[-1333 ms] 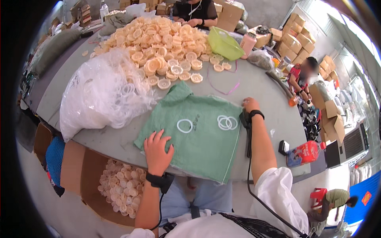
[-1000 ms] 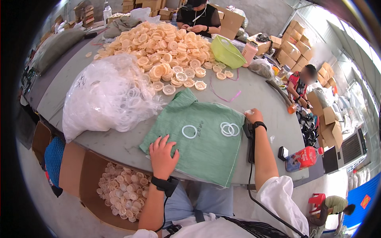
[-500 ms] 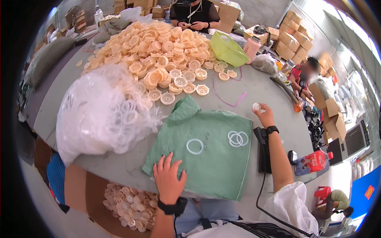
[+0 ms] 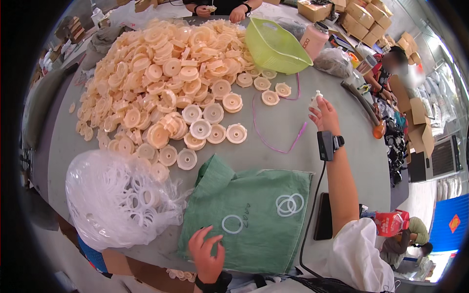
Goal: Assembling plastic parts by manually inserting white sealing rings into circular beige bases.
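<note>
My right hand (image 4: pixel 324 115) is raised over the right side of the table, its thumb and fingertips closed on a small whitish piece (image 4: pixel 316 99), too small to name for certain. My left hand (image 4: pixel 207 255) holds nothing. Its fingers are apart and slightly bent at the lower left edge of a green woven sheet (image 4: pixel 264 244). One white ring (image 4: pixel 232 224) lies on the sheet near that hand, and several overlapping white rings (image 4: pixel 290 205) lie toward its right edge. Left of the sheet stands a clear plastic bag (image 4: pixel 93 205) holding many white rings.
Peach round caps (image 4: pixel 166 68) form a large heap beyond the bag. Past it are a green basket (image 4: pixel 273 49), a pink bottle (image 4: pixel 314 39) and a co-worker's hands (image 4: pixel 238 13). A pink string (image 4: pixel 264 141) and a black phone-like slab (image 4: pixel 323 219) lie on the table (image 4: pixel 361 171).
The view has shifted, so the sheet and bag sit lower in the picture. My right hand has moved up and away with the white piece. My left fingers, flat before, are now bent.
</note>
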Demonstrator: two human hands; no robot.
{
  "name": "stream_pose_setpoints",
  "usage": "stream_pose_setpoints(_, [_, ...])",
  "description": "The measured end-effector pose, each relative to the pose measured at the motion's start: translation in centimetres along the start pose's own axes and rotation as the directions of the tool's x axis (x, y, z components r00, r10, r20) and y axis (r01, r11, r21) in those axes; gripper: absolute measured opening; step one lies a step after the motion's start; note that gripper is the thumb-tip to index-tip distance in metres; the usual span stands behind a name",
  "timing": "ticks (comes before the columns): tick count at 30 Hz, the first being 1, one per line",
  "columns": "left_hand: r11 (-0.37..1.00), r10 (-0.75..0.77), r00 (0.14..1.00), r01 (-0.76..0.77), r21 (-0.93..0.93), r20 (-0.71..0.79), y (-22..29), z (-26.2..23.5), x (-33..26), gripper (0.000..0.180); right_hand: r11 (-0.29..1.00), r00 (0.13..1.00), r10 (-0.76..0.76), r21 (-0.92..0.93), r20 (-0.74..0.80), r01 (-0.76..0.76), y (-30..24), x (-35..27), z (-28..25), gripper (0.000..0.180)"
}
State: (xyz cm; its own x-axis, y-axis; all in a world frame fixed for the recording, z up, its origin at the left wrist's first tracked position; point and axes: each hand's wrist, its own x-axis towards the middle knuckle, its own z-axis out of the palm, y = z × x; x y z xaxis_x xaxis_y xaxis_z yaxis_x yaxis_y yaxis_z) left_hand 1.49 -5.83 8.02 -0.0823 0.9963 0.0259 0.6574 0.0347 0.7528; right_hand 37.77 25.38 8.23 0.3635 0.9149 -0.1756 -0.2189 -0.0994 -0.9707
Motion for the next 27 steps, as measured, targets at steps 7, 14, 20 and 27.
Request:
stream_pose_setpoints(7, [0.968,0.230,0.952,-0.201,-0.150,0.203,6.2,6.3,8.6,0.025,0.980,0.992,0.127,0.159,-0.019,-0.123,-1.5,6.5,-1.2,0.048])
stream_pose_setpoints(14, [0.944,0.295,0.934,-0.318,0.090,0.203,7.0,13.6,14.2,0.035,0.996,0.987,0.086,0.033,-0.137,-0.082,-4.1,12.6,2.1,0.052])
stream_pose_setpoints(20, [0.891,0.315,0.923,-0.368,0.265,0.223,5.9,15.2,15.6,0.034,0.999,1.000,0.021,-0.038,0.017,-0.020,-6.5,18.0,7.3,0.050])
stream_pose_setpoints(27, [0.900,0.256,0.928,-0.331,0.282,0.272,5.1,14.2,15.7,0.031,0.973,0.978,0.189,0.116,0.086,-0.198,-4.9,29.6,12.9,0.055])
